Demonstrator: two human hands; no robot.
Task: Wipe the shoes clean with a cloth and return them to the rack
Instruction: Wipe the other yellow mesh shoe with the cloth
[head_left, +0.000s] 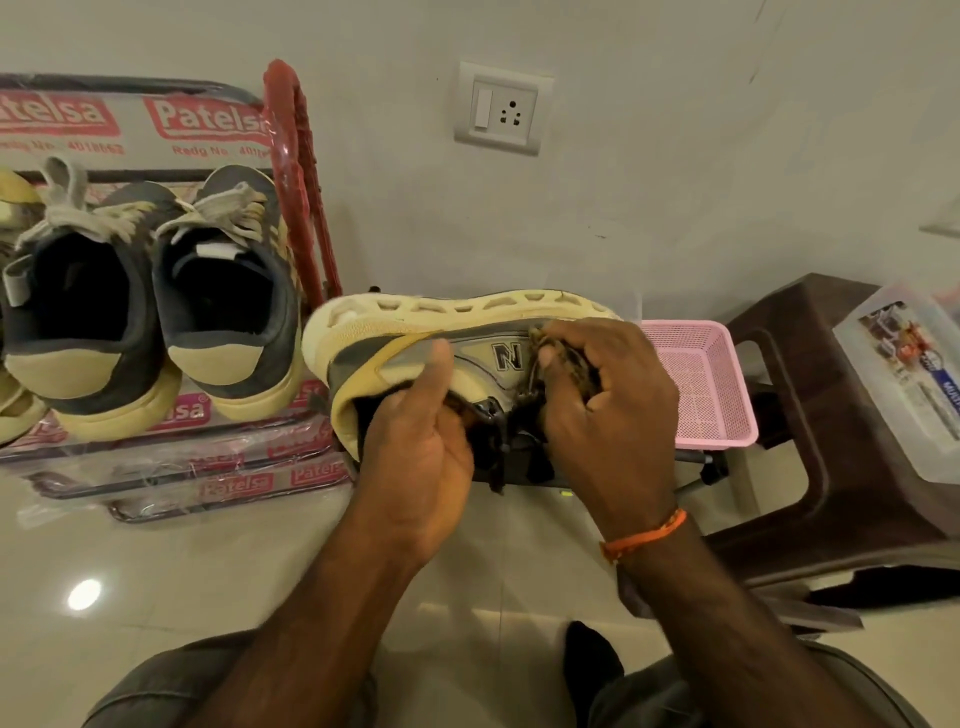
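At the centre of the frame the left hand grips a cream and grey shoe by its collar, thumb laid along the side panel and fingers curled into the opening, so that the shoe lies on its side with the pale sole turned toward the wall; the right hand is bunched round a dark, brownish cloth and presses it against the side of the shoe just right of a large letter "N" on the panel; the shoe is held in the air, just right of the rack at the left of the frame, where a grey pair already stands. The shoe looks light, with a soft padded upper and a thick foamy sole that should flex a little; the stiff heel collar seems the surest place to hold it, while the laces dangling below could snag. The rack's wrapping reads "Patelsa" again and again in red, with "Redg No" and digits too blurred to trust; a pink basket sits at the right, and a clear box carries a label too small to read.
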